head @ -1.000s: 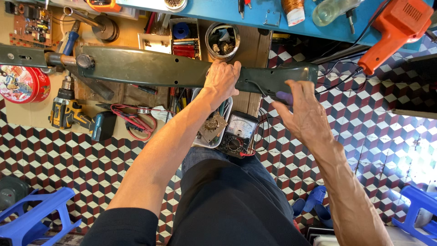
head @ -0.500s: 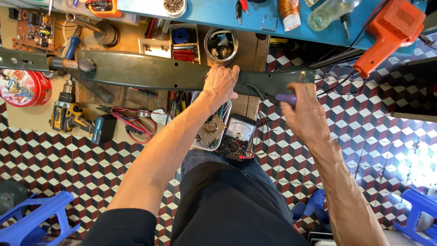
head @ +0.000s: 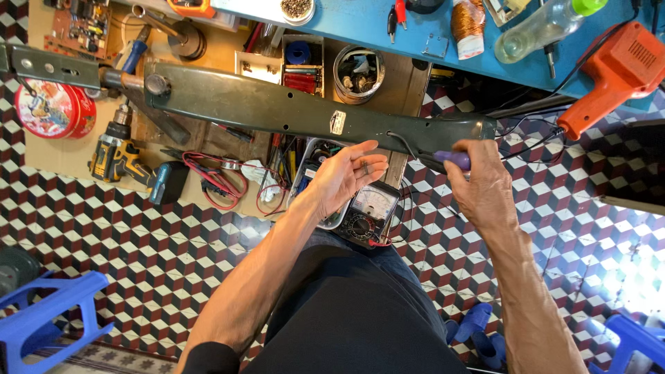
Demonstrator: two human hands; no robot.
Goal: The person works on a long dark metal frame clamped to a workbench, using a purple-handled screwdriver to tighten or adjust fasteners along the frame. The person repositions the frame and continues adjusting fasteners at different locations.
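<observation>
A long dark green metal bar (head: 277, 111) lies across the workspace. My left hand (head: 346, 173) hovers just below it, palm up and fingers apart, holding nothing. My right hand (head: 485, 187) grips a purple-handled tool (head: 454, 159) with a black cord, whose tip is at the bar's right end. An analog multimeter (head: 367, 211) rests on my lap under the left hand, beside a metal tray (head: 308, 163) of small parts.
An orange power tool (head: 609, 69) lies on the blue table (head: 415, 31) with a bottle (head: 540, 28) and a copper wire spool (head: 467, 24). A yellow-black drill (head: 121, 156), red wires (head: 222, 183), a red tin (head: 48, 111) and blue stools (head: 41, 312) sit left.
My left hand has come off the green bar, dropped toward me and turned palm up with fingers spread. The right hand stays on the purple-handled tool.
</observation>
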